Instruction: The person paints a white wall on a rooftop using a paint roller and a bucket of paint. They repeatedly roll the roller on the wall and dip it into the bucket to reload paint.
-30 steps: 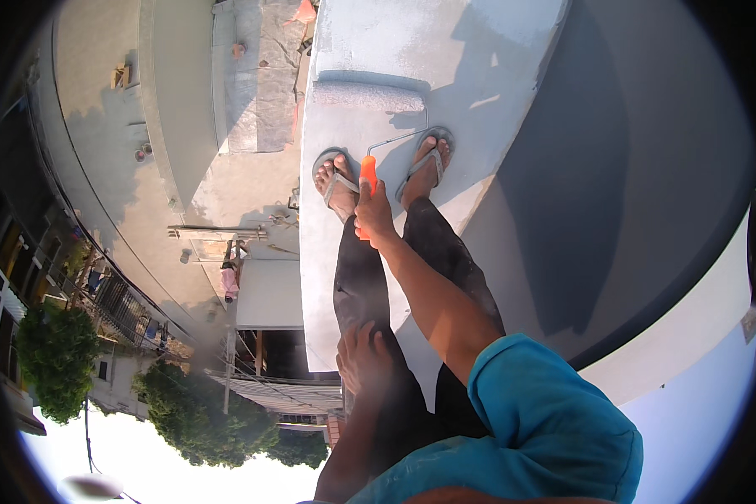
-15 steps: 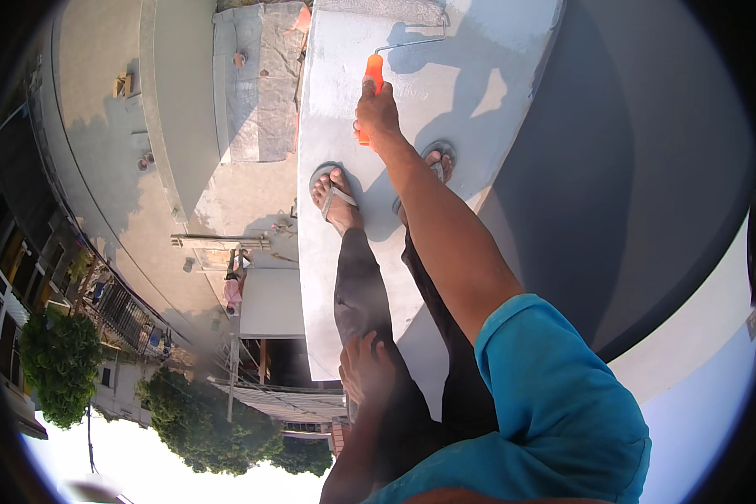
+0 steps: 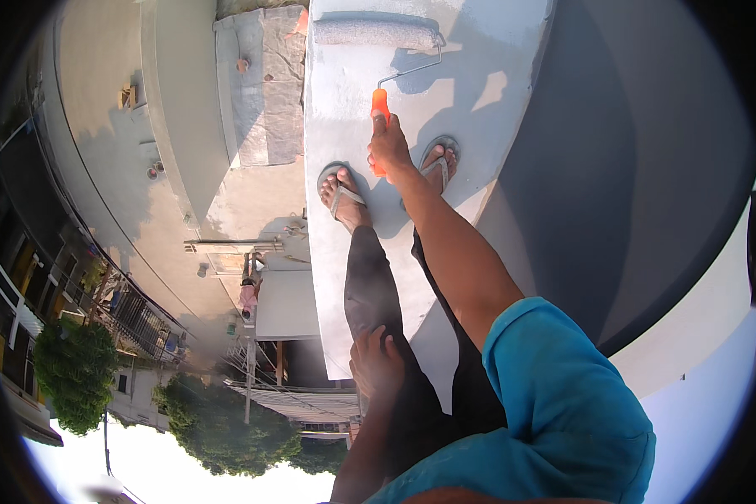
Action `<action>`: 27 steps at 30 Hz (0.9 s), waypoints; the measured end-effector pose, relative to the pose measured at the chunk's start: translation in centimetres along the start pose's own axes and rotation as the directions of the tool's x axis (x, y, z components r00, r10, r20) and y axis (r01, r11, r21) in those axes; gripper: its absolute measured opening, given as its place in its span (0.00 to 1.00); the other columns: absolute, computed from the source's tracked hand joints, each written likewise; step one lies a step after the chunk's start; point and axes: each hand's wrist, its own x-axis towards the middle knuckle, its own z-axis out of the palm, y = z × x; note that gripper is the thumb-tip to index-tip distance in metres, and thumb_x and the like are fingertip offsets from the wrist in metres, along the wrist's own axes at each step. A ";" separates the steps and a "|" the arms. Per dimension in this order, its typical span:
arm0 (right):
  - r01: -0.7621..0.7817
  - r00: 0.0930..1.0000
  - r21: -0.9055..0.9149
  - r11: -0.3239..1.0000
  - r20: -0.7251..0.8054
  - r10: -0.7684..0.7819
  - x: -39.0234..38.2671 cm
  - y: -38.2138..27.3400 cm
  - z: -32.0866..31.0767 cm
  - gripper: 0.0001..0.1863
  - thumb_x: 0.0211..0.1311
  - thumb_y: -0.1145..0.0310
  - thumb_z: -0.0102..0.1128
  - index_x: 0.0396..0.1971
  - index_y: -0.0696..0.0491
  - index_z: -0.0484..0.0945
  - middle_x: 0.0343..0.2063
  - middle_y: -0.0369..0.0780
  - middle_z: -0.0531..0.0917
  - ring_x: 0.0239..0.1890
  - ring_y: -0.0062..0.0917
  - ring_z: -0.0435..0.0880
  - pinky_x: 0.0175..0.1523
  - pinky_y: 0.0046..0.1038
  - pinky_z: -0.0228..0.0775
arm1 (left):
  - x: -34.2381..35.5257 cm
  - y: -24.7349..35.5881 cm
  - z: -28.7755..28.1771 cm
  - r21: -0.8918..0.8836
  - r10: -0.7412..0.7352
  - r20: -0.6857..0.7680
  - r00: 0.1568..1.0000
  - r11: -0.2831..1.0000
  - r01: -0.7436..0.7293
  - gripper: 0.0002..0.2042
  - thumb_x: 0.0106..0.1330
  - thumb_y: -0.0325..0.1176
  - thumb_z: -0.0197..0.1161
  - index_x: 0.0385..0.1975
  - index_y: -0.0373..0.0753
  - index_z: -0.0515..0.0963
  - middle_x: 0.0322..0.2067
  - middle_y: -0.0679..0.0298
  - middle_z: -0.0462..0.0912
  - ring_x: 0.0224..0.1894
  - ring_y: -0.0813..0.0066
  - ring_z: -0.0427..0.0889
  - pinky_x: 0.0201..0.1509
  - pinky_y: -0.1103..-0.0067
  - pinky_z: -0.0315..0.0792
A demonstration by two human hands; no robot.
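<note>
My right hand (image 3: pixel 388 147) grips the orange handle (image 3: pixel 380 100) of a paint roller, whose wire frame reaches up to a pale roller sleeve (image 3: pixel 374 32) lying on a narrow white painted ledge (image 3: pixel 353 109). My sandalled feet (image 3: pixel 340 193) stand on the ledge, below the roller. My left hand (image 3: pixel 376 361) rests with fingers loosely apart on my dark-trousered leg (image 3: pixel 370 277), holding nothing.
A lower yard (image 3: pixel 202 294) lies to the left, with a grey tarp (image 3: pixel 260 92), planks (image 3: pixel 231 245) and a person in pink (image 3: pixel 249 296). Trees (image 3: pixel 76 365) and buildings line the lower left. A dark grey curved surface (image 3: pixel 613 185) drops beside the ledge on the right.
My right hand first pushed the roller away toward the top of the view, then drew it back slightly. My left hand has stayed on my leg.
</note>
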 end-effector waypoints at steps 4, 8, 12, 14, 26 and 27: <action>-0.054 0.997 -0.065 0.996 -0.060 0.051 -4.9 8.0 0.5 0.26 0.78 0.43 0.41 0.51 0.54 0.68 0.21 0.43 0.76 0.13 0.30 0.76 0.17 0.34 0.71 | 0.0 -0.3 -0.5 0.050 0.023 -0.009 1.000 0.999 -0.022 0.14 0.69 0.38 0.63 0.53 0.48 0.82 0.56 0.60 0.80 0.61 0.55 0.77 0.60 0.59 0.72; -0.119 0.986 -0.241 0.963 -0.145 0.085 -6.9 14.8 1.9 0.29 0.78 0.42 0.38 0.51 0.56 0.72 0.40 0.59 0.84 0.42 0.57 0.86 0.51 0.51 0.76 | 0.6 -0.7 -1.3 0.057 0.007 0.009 1.000 0.998 -0.008 0.14 0.69 0.39 0.63 0.53 0.49 0.82 0.56 0.62 0.80 0.61 0.57 0.77 0.62 0.59 0.72; -0.062 0.994 -0.229 0.972 -0.100 0.040 -4.9 11.4 2.0 0.28 0.79 0.45 0.38 0.54 0.57 0.70 0.41 0.59 0.84 0.46 0.56 0.85 0.50 0.50 0.78 | 0.7 -0.9 -1.7 0.076 -0.012 0.017 1.000 0.997 0.010 0.15 0.69 0.41 0.62 0.53 0.50 0.82 0.56 0.64 0.80 0.61 0.58 0.77 0.64 0.60 0.70; -0.138 0.989 -0.135 0.981 -0.061 0.131 -4.0 6.1 1.7 0.27 0.80 0.46 0.39 0.54 0.58 0.69 0.40 0.59 0.83 0.44 0.54 0.86 0.45 0.46 0.82 | 0.8 -0.7 -2.1 0.079 -0.044 0.037 0.998 0.996 0.041 0.15 0.70 0.42 0.61 0.54 0.50 0.81 0.57 0.64 0.80 0.61 0.59 0.77 0.64 0.60 0.70; 0.130 0.989 -0.166 0.977 -0.051 -0.141 9.0 -11.7 -7.0 0.29 0.79 0.46 0.36 0.53 0.60 0.69 0.30 0.44 0.80 0.18 0.31 0.80 0.22 0.36 0.78 | 0.5 1.6 -0.9 0.050 -0.033 0.028 0.999 0.998 0.031 0.15 0.69 0.41 0.61 0.54 0.50 0.81 0.57 0.62 0.79 0.62 0.55 0.75 0.64 0.60 0.70; 0.146 0.987 -0.178 0.973 -0.044 -0.156 8.5 -11.9 -6.8 0.28 0.78 0.46 0.35 0.53 0.59 0.69 0.29 0.44 0.79 0.18 0.30 0.80 0.23 0.36 0.77 | 0.4 1.6 -0.8 0.034 -0.048 0.020 0.999 0.998 0.047 0.15 0.69 0.41 0.62 0.54 0.50 0.81 0.57 0.62 0.79 0.62 0.55 0.75 0.64 0.59 0.70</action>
